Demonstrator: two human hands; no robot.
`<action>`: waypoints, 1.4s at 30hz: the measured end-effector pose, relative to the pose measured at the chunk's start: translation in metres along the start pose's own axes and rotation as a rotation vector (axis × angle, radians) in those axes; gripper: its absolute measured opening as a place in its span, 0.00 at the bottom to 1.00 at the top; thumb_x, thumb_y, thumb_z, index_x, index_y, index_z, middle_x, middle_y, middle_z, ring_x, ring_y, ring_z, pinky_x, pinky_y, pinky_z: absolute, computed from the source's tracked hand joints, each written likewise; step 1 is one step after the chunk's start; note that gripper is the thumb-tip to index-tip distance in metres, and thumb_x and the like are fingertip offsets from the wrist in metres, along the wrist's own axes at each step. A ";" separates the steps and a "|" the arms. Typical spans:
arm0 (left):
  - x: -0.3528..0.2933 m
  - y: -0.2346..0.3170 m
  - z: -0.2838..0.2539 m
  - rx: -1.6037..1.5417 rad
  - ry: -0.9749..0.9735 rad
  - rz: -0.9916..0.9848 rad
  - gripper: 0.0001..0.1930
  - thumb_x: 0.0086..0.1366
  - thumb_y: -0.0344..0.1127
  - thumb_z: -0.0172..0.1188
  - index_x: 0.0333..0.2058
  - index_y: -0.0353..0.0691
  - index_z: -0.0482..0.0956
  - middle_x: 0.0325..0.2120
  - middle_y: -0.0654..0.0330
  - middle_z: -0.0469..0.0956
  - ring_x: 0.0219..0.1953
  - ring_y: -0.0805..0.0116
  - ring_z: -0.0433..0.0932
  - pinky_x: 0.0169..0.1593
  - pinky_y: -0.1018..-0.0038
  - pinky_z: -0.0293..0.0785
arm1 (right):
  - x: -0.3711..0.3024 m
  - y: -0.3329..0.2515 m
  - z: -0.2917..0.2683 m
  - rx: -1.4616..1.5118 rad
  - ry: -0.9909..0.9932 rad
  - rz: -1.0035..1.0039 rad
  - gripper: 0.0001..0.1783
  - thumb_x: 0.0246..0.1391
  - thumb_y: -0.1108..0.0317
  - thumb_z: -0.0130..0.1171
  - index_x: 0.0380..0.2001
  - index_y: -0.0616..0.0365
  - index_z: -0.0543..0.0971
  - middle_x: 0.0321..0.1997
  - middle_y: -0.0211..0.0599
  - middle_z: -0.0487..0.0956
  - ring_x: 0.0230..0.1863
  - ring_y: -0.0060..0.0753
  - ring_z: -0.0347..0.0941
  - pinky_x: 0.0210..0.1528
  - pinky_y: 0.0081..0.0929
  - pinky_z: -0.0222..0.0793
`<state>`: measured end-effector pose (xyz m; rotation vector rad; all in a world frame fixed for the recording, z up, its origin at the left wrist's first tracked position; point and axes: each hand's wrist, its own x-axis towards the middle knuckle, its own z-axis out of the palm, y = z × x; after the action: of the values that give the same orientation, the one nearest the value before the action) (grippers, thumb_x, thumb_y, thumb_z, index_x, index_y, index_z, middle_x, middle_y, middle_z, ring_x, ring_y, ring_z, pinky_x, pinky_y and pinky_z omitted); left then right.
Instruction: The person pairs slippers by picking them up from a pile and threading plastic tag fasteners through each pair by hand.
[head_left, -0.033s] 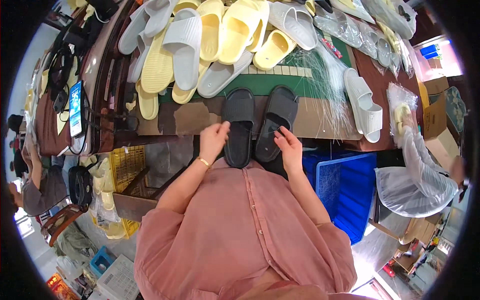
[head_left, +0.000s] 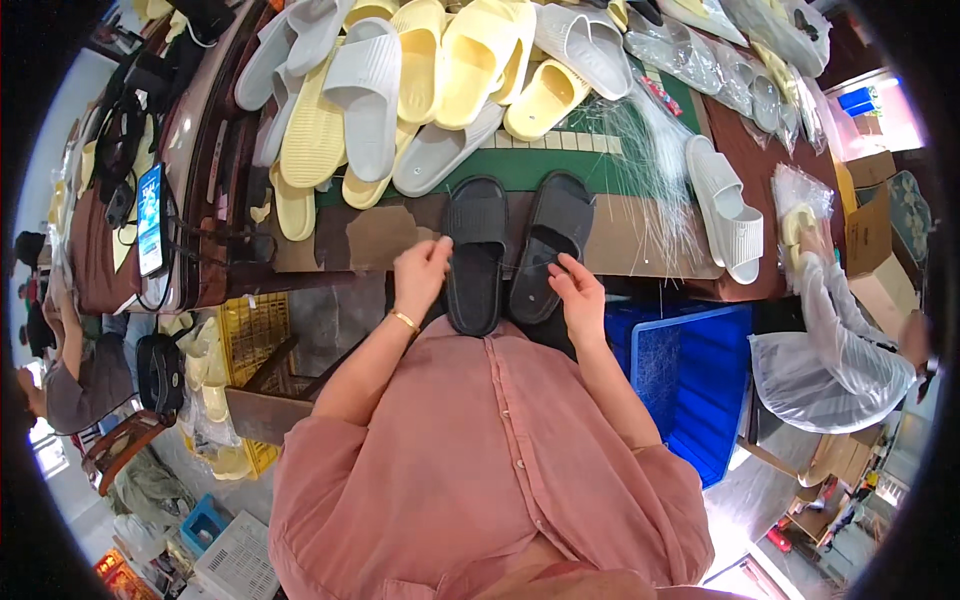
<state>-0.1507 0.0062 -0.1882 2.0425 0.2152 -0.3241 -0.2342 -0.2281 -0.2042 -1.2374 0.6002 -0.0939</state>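
Observation:
Two black slide slippers lie side by side at the table's front edge, toes pointing away. The left slipper [head_left: 476, 215] is beside my left hand [head_left: 424, 270], whose thumb and fingers are pinched at the left edge of its strap. What that pinch holds, if anything, is too small to make out. Over the right slipper [head_left: 563, 215] my right hand [head_left: 578, 295] is closed in a pinch near the inner sole. A thin clear strand [head_left: 518, 268] spans the gap between the slippers toward the right fingertips. Its ends are hard to see.
Yellow and grey slippers [head_left: 362, 75] are heaped at the back. A bundle of clear strands [head_left: 665, 190] hangs right, beside a grey pair [head_left: 722, 210]. Below stand a blue crate [head_left: 700, 390] and a yellow crate [head_left: 255, 340]. A co-worker's sleeved arm [head_left: 825, 320] reaches in at right.
My left hand has moved slightly left and away from me along the left slipper's edge. My right hand and both black slippers have hardly moved.

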 end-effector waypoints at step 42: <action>0.089 0.032 0.076 -0.061 0.003 0.452 0.07 0.57 0.31 0.59 0.33 0.35 0.78 0.26 0.56 0.79 0.28 0.70 0.79 0.35 0.76 0.73 | 0.131 -0.021 0.072 -0.736 -0.221 -0.671 0.04 0.45 0.74 0.56 0.28 0.60 0.76 0.28 0.44 0.77 0.30 0.46 0.75 0.33 0.34 0.71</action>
<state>-0.0675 -0.0749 -0.2244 1.9656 -0.2322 -0.0315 -0.0845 -0.2235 -0.2208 -2.0990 -0.0193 -0.3103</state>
